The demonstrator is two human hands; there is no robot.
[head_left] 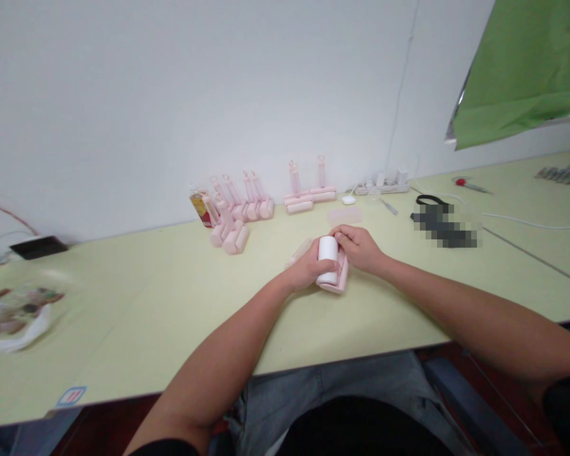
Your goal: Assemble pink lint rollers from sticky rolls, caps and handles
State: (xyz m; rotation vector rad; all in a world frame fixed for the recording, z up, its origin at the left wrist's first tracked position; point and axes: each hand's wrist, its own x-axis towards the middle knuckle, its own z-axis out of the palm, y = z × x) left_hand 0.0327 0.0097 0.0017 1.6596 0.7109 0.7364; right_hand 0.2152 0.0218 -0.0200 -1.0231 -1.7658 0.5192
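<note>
One white cylinder (328, 249), seen in the head view, sits in the left hand (308, 267), which wraps round it with the thumb across its lower front. We note a pale pink casing (343, 275) against its right side, held just above or on the pale green surface (194, 304); we cannot tell which. The right hand (361, 248) has its fingers drawn in narrow at the cylinder's upper end; we cannot tell whether they grip it. Beside the left hand we log a translucent pinkish piece (297, 254), partly hidden, and beyond the hands a flat pink sheet (344, 215). Near the white wall (289, 82) we record several pink rollers (252, 211) with raised handles, a yellow-and-red carton (201, 208) at their left end, and a white power strip (384, 189) farther right.
</note>
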